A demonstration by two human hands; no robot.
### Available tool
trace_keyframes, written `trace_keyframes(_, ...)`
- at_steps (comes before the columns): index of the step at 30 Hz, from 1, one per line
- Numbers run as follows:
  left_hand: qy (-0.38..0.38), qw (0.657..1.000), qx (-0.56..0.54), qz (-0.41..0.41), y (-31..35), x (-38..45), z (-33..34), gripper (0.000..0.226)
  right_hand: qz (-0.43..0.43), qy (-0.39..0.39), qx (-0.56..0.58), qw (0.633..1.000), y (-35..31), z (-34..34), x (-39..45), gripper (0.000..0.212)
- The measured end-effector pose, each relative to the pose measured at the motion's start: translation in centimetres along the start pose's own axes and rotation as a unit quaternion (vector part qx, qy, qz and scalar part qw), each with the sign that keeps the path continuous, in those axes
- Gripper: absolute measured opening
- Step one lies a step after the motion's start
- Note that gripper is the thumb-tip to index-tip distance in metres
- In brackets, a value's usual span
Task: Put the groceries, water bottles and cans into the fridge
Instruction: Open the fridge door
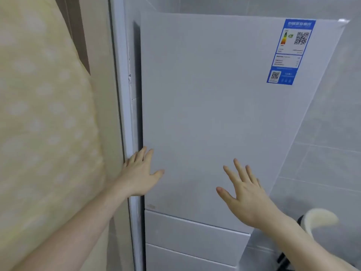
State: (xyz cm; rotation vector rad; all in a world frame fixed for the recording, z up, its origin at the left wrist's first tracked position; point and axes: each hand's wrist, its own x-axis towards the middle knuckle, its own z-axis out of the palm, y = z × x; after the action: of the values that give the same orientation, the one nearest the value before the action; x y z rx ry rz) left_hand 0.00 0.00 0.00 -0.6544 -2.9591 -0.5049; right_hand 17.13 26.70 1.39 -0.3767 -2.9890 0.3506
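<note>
Plainly, both hands, left (139,173) and right (246,198), open-fingered against white fridge door (205,104), grey tiled wall (332,153) beside.

The fridge door (205,104) is plain pale grey-white, with a blue and white label (291,51) at upper right carrying black QR codes and a red-to-green colour scale. At left hangs a pale yellow cloth (43,114) with faint white blotches. The wall tiles (332,153) are light grey.

curtain (45,124) left of fridge (205,104) — drawers (195,237) below
</note>
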Motion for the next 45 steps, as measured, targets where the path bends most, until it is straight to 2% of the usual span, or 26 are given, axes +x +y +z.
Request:
trace_keyframes(7,0.048,0.974,-0.213,-0.06,-0.7,5.5,0.5,0.098,0.017,0.015,-0.008,1.0,0.5,0.0,1.0,0.074)
trace_keyframes(14,0.103,0.939,-0.312,-0.105,-0.3,8.5,0.9,0.1,0.03,0.024,0.03,0.999,0.6,0.0,1.1,0.073)
trace_keyframes(16,0.103,0.926,-0.344,-0.118,-0.5,9.2,0.7,0.095,0.032,0.023,0.043,0.998,0.7,0.1,0.9,0.072)
trace_keyframes(19,0.1,0.906,-0.386,-0.144,-0.6,9.8,0.1,0.062,0.034,0.019,0.06,0.997,1.0,0.1,0.7,0.073)
trace_keyframes(21,0.098,0.903,-0.39,-0.151,-0.6,10.0,-0.1,0.052,0.037,0.021,0.077,0.996,1.2,0.2,0.6,0.073)
trace_keyframes(27,0.112,0.901,-0.391,-0.149,-0.8,9.9,0.3,0.048,0.04,0.031,0.131,0.99,1.3,1.3,-0.2,0.071)
trace_keyframes(37,0.136,0.891,-0.399,-0.167,-0.3,8.7,0.4,0.048,0.034,0.032,0.177,0.983,0.9,2.5,-2.0,0.067)
trace_keyframes(45,0.179,0.871,-0.428,-0.161,-1.0,3.8,2.2,0.047,0.013,0.039,0.204,0.978,1.1,3.0,-3.4,0.066)
